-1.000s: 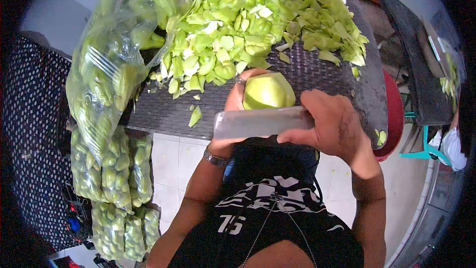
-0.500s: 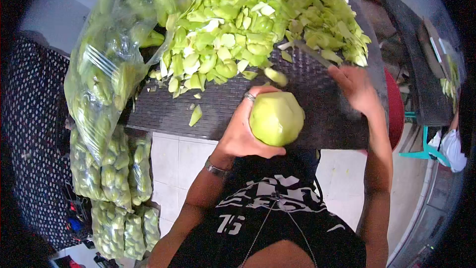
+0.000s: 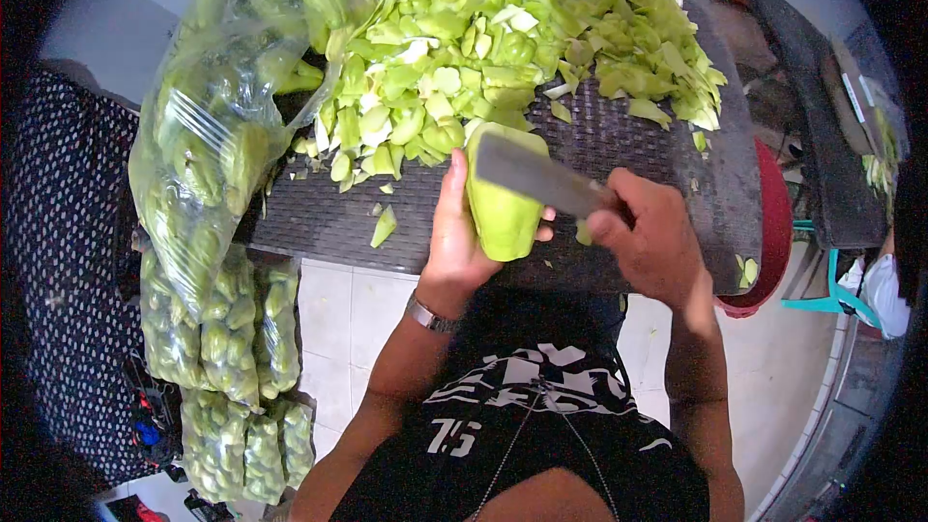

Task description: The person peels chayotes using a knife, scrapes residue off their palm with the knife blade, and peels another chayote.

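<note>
My left hand (image 3: 454,237) is wrapped round a pale green, peeled-looking chayote (image 3: 507,222), held upright above the table's near edge. A broad-bladed knife (image 3: 541,174) is gripped in my right hand (image 3: 652,237), its handle mostly hidden by the fingers. The blade, a little blurred, lies across the upper part of the chayote and points left. Beyond both hands, a large heap of green peelings (image 3: 483,48) covers the far part of the dark woven-pattern table (image 3: 329,213).
A clear plastic bag of green chayotes (image 3: 217,135) lies at the table's left. Several filled bags (image 3: 227,329) are stacked below it. A red tub (image 3: 773,232) stands beside the table's right edge, near a turquoise stool (image 3: 822,304) and a dark bench (image 3: 822,116).
My right hand has brought the knife from the peelings at the right back to the chayote. My left hand has tilted the chayote from end-on to upright and moved it slightly left.
</note>
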The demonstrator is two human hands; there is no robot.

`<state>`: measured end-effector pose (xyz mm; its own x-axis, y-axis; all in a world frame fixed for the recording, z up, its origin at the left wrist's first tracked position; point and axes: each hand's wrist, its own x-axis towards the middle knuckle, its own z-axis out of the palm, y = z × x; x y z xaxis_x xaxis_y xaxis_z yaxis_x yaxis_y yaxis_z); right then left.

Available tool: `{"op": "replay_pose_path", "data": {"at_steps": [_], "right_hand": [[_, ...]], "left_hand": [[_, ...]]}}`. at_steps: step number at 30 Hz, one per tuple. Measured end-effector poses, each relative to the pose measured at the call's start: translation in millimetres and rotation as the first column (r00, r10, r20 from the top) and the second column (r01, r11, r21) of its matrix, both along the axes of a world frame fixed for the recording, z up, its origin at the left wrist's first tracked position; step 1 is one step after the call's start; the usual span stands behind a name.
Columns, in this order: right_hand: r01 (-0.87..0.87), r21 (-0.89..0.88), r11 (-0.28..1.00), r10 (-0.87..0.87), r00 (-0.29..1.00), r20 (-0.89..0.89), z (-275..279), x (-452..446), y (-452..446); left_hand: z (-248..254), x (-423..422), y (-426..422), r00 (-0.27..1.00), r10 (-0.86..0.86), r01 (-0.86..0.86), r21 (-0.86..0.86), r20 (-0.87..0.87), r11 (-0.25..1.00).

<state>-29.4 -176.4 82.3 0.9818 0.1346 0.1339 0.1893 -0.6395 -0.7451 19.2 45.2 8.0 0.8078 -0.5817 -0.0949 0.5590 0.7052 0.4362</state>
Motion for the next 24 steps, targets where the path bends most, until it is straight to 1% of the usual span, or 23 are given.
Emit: {"op": "replay_pose_path", "data": {"at_steps": [1,4,5,8,9,11,12,14,17,19,20,21,23,24], "right_hand": [[0.021,-0.028,0.999,-0.021,1.0,-0.005,3,-2,6],[-0.01,-0.188,0.982,0.024,0.997,0.069,7,-10,17],[-0.005,-0.192,0.981,0.035,0.988,0.152,5,-12,20],[-0.018,-0.297,0.955,0.075,0.981,0.181,12,-18,27],[-0.008,-0.31,0.951,0.075,0.976,0.202,10,-18,27],[0.009,-0.336,0.942,0.079,0.966,0.245,5,-17,26],[0.007,-0.352,0.936,0.083,0.968,0.237,6,-16,25],[0.008,-0.382,0.924,0.083,0.972,0.221,6,-15,23],[-0.024,-0.336,0.942,0.11,0.964,0.24,4,-12,20],[-0.034,-0.331,0.943,0.127,0.956,0.266,2,-10,20],[-0.036,-0.328,0.944,0.133,0.951,0.278,1,-9,19],[-0.042,-0.345,0.938,0.132,0.961,0.242,1,-9,17],[-0.059,-0.376,0.925,0.131,0.977,0.17,1,-8,14],[-0.07,-0.38,0.922,0.147,0.973,0.178,2,-8,13]], "left_hand": [[0,0,-7,0.985,0.108,-0.1,0.061,-0.135,0.993],[-8,2,-6,0.994,0.062,-0.052,0.099,-0.094,0.994],[-10,3,-7,0.994,0.024,-0.019,0.052,-0.102,0.998],[11,-9,-10,0.995,0.061,-0.046,0.185,-0.078,0.982],[15,-11,-9,0.999,0.041,-0.04,0.194,-0.005,0.98],[9,-8,-9,1.0,0.0,0.0,0.159,0.002,0.987],[6,-8,-8,1.0,-0.02,0.019,0.142,0.006,0.99],[2,-10,-13,0.999,0.023,-0.03,0.175,0.038,0.984],[-2,-17,-19,0.993,0.087,-0.103,0.213,0.084,0.972],[-5,-17,-18,0.995,0.084,-0.093,0.162,0.06,0.982],[-8,-14,-17,0.998,0.054,-0.056,0.099,0.024,0.993],[-11,-13,-16,1.0,0.023,-0.023,0.034,-0.012,0.999],[-21,-20,-13,0.987,0.104,-0.112,0.06,0.124,0.992],[-22,-21,-12,0.985,0.111,-0.12,0.056,0.134,0.991]]}}
